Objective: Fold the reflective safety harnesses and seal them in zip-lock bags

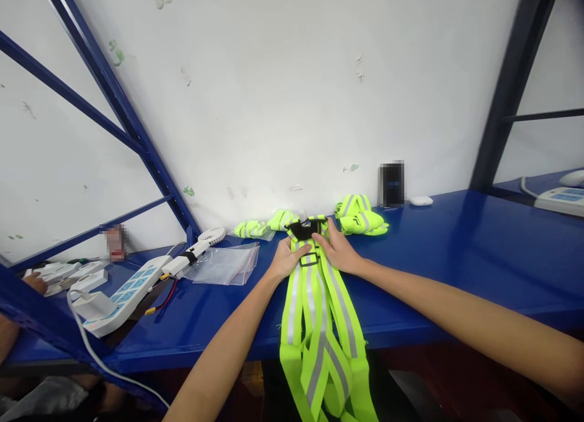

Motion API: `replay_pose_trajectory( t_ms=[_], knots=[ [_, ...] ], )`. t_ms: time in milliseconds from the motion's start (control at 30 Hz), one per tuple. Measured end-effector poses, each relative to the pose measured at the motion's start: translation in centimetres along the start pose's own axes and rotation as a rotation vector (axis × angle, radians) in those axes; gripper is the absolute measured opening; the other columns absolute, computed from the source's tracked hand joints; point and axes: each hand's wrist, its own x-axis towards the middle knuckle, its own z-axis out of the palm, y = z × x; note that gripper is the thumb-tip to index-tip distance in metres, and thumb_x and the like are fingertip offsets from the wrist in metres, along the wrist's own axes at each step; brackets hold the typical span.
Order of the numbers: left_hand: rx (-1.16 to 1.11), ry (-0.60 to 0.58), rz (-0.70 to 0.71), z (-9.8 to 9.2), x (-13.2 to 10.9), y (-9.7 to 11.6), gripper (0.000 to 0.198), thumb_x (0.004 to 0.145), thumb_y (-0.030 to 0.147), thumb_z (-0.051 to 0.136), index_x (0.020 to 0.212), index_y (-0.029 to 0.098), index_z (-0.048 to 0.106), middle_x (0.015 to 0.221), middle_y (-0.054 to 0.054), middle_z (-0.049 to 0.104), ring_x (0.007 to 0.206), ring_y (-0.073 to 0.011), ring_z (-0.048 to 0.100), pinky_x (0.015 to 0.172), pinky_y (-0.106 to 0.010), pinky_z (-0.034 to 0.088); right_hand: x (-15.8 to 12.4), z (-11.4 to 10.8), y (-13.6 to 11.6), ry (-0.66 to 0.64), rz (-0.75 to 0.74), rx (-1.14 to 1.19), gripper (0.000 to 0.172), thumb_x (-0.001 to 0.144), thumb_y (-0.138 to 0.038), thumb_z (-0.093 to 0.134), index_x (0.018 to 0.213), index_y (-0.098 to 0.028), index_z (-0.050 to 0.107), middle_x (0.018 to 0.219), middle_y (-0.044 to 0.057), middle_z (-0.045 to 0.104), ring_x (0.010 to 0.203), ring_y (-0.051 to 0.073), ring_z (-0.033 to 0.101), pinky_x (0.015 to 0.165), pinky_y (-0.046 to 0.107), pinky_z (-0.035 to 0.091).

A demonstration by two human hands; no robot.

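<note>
A neon-yellow reflective vest (313, 306) made of straps with silver stripes hangs over the front edge of the blue table. Its upper end has a black patch (303, 230) and a black buckle (309, 259). My left hand (289, 256) is closed on the straps at the left of the buckle, thumb on top. On the other side, my right hand (336, 247) grips the vest beside the black patch, its thumb also pressing from above. Behind my hands lie bundled yellow straps (250, 228), and another folded bundle (362, 216) sits to the right.
Clear plastic bags (225, 264) lie left of my hands, near a white handheld fan (201, 247) and a white power strip (128, 295). A dark blurred box (392, 185) and a white rounded object (421, 200) stand by the wall. Another person's hand (35, 282) shows far left.
</note>
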Motion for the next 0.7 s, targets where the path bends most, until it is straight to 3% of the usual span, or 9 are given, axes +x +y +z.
replay_pose_trajectory(
  t_ms=[133, 233, 467, 700],
  knots=[
    [0.058, 0.056, 0.081, -0.1, 0.1, 0.0, 0.044, 0.066, 0.034, 0.081, 0.103, 0.012, 0.069, 0.1, -0.009, 0.073, 0.09, -0.0224, 0.066, 0.084, -0.033, 0.049, 0.1, -0.1, -0.2, -0.037, -0.041, 0.138, 0.047, 0.093, -0.037, 0.05, 0.135, -0.021, 0.037, 0.107, 0.008, 0.064, 0.106, 0.028, 0.061, 0.097, 0.04, 0.044],
    [0.068, 0.082, 0.119, -0.2, 0.3, -0.1, 0.037, 0.068, 0.034, 0.079, 0.097, 0.011, 0.071, 0.098, -0.009, 0.073, 0.092, -0.0235, 0.066, 0.087, -0.034, 0.049, 0.3, -0.4, -0.3, -0.145, -0.099, 0.189, 0.04, 0.094, -0.036, 0.049, 0.132, -0.023, 0.043, 0.122, 0.007, 0.06, 0.115, 0.024, 0.056, 0.103, 0.037, 0.04],
    [0.135, 0.131, 0.167, -0.7, 0.4, -0.6, 0.025, 0.071, 0.033, 0.076, 0.085, 0.013, 0.07, 0.087, -0.006, 0.072, 0.082, -0.021, 0.065, 0.081, -0.034, 0.05, 0.8, -0.8, 0.2, -0.148, -0.083, 0.234, 0.028, 0.094, -0.037, 0.048, 0.111, -0.02, 0.063, 0.11, 0.007, 0.066, 0.106, 0.025, 0.06, 0.095, 0.037, 0.044],
    [-0.03, 0.074, 0.114, -0.1, 0.3, -0.3, 0.034, 0.073, 0.037, 0.075, 0.097, 0.013, 0.068, 0.097, -0.008, 0.072, 0.096, -0.0241, 0.065, 0.092, -0.037, 0.047, 1.0, 0.0, 0.9, -0.049, 0.05, 0.364, 0.025, 0.085, -0.036, 0.059, 0.101, -0.019, 0.069, 0.105, 0.005, 0.071, 0.105, 0.026, 0.062, 0.096, 0.038, 0.044]
  ],
)
